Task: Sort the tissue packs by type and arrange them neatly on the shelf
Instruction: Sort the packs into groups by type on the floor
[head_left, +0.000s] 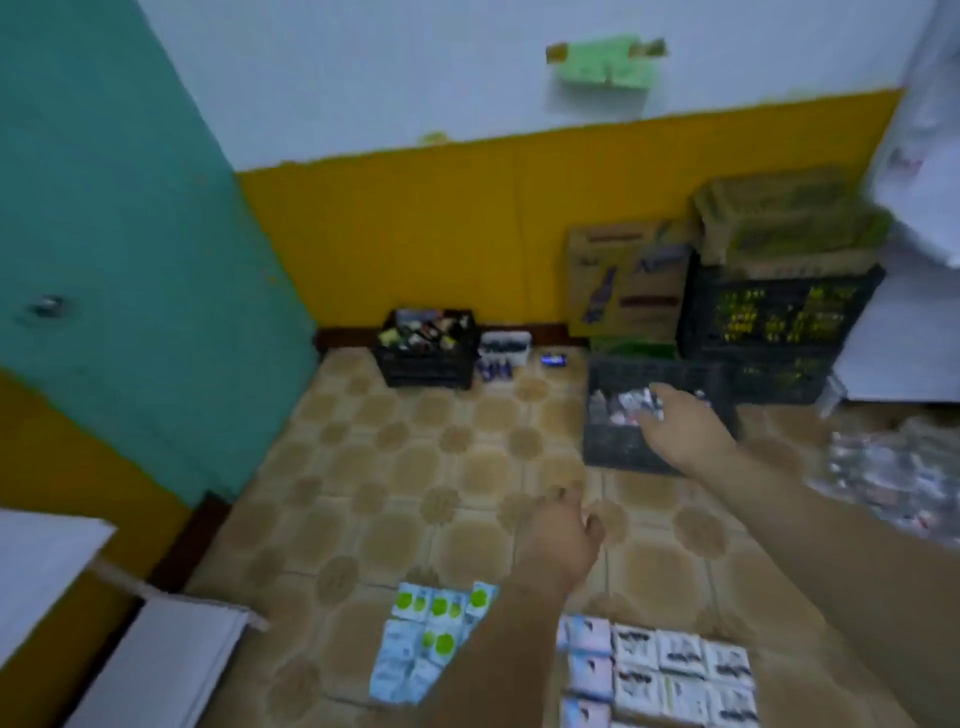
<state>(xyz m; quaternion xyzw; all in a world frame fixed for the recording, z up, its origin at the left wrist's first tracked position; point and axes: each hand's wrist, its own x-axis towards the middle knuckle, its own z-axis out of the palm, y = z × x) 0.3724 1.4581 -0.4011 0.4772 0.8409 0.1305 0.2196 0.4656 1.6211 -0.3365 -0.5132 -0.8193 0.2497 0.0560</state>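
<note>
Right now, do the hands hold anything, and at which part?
The right hand reaches into the black crate; blur hides whether it grips a pack. The left hand hangs loosely curled over the floor, holding nothing.

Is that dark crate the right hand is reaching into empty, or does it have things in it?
Not empty: the dark crate holds small packs beside the right hand. How full, cannot tell.
</note>
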